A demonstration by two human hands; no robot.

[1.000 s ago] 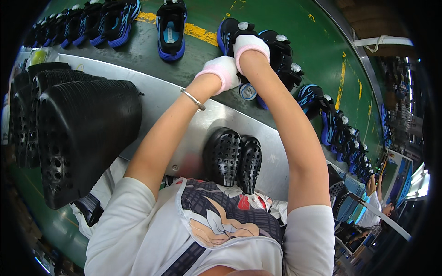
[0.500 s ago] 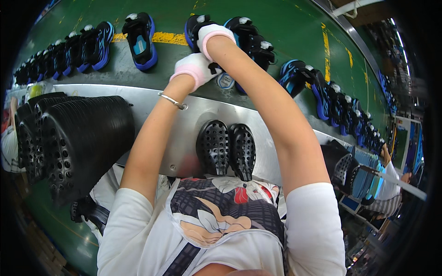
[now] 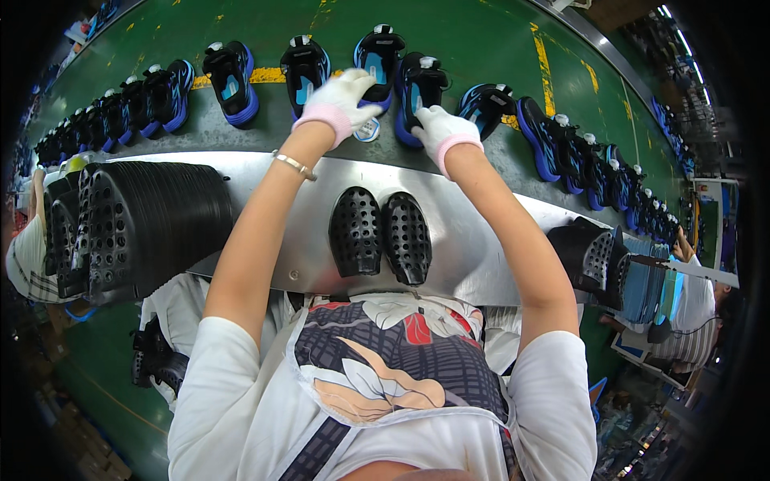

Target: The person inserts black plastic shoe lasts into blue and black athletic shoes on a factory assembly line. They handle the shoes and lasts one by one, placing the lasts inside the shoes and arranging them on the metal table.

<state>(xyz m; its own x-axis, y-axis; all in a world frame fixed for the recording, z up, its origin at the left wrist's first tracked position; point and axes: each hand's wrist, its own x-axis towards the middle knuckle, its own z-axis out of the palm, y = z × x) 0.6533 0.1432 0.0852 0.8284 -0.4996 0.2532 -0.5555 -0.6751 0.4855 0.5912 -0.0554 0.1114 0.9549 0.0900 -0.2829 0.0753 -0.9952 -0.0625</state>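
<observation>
My left hand (image 3: 337, 106), in a white glove with a pink cuff, hovers over the near end of a black and blue sneaker (image 3: 305, 66); its fingers are stretched out, slightly blurred, and hold nothing. Just right of it stands another sneaker (image 3: 379, 62). My right hand (image 3: 446, 133), gloved alike, is beside a third sneaker (image 3: 422, 80), thumb and fingers apart near its edge; whether they touch is hard to tell. A small round white and blue piece (image 3: 367, 130) lies between the hands. Closer to me, two black perforated shoe-shaped inserts (image 3: 355, 232) rest side by side.
A metal ledge (image 3: 305, 232) runs along my front. Stacked black inserts (image 3: 160, 224) fill its left; more inserts (image 3: 581, 252) and blue sheets (image 3: 642, 276) are at the right. Rows of sneakers (image 3: 164, 96) line the green surface (image 3: 184, 32). A co-worker (image 3: 686, 321) sits far right.
My hands, close together at the sneakers before, have moved apart. The right one has swung right and nearer. The sneakers around them now stand separately.
</observation>
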